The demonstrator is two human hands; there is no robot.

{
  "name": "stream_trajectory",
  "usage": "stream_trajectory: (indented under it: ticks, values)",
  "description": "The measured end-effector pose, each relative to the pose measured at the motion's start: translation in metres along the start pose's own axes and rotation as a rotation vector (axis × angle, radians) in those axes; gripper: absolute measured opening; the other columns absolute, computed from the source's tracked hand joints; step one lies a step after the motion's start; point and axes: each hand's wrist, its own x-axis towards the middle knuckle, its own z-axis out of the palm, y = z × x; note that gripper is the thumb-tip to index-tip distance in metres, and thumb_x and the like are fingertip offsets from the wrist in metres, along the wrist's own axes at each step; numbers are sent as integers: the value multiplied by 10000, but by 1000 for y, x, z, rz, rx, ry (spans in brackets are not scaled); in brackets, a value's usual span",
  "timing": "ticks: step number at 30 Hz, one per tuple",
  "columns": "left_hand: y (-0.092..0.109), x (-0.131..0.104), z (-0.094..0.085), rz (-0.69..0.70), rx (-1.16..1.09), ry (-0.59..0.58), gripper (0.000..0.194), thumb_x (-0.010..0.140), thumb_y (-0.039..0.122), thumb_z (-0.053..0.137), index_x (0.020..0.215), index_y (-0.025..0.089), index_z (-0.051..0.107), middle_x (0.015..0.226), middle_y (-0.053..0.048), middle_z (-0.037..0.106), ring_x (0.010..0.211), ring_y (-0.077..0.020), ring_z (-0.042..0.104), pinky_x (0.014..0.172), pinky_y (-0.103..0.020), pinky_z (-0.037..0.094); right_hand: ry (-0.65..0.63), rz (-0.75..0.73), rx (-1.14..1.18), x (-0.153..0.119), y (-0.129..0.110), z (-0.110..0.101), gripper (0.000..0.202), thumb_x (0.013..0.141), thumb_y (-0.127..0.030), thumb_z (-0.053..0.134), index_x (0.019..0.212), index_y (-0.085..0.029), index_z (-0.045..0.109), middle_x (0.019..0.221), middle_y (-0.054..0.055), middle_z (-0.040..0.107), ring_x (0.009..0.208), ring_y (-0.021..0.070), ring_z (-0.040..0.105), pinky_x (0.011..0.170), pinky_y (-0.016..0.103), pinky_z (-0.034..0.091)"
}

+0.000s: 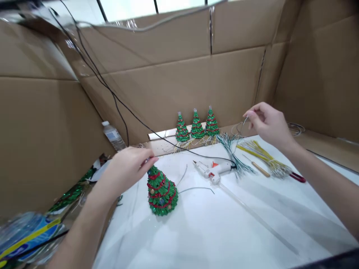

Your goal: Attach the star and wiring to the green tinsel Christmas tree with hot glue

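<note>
My left grip (129, 164) pinching one tree (162, 191) by its top, my right grip (265, 119) pinching a thin wire (245, 120), one glue gun (215, 179) on the bench (218, 231), three more trees (197, 129) behind

Head view, forward and down over tabletop (202, 233)

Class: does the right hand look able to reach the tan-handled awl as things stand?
Probably yes: the awl lies uncovered near the right hand, though that hand seems to pinch a thin wire.
</note>
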Motion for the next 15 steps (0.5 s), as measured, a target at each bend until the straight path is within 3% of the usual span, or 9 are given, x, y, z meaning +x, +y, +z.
stream_trajectory:
  ticks: [3, 6, 10, 15]
  values:
    - [11, -3, -4, 28, 32, 222, 245, 936, 343, 437, 952, 182, 621, 927, -69, 677, 874, -243, 609, 804, -373, 441, -8, -23, 185, 3, -34, 6, 234, 911, -435, 423, 879, -215, 499, 852, 63, 663, 589, 133, 592, 473, 248, 413]
    - [35, -10, -11, 36, -161, 401, 130, 910, 287, 509, 935, 209, 611, 941, -52, 670, 905, -216, 613, 826, -357, 467, -31, -94, 275, 0, -75, 11, 228, 906, -415, 466, 887, -205, 554, 691, 24, 607, 580, 124, 566, 493, 239, 421]
    - [72, -23, -16, 32, -564, 423, 111, 882, 264, 557, 990, 278, 583, 966, -15, 670, 898, -162, 636, 759, -278, 530, -182, -367, 374, -17, -125, 13, 175, 907, -366, 489, 831, -227, 562, 906, 42, 604, 752, 135, 551, 535, 239, 426]
    - [91, -29, -16, -90, -806, 467, 358, 854, 297, 616, 1198, 352, 534, 1160, -2, 642, 1046, -175, 610, 894, -315, 525, -407, -366, 635, -42, -160, 22, 165, 909, -353, 499, 789, -245, 534, 833, 20, 555, 725, 130, 526, 493, 246, 411]
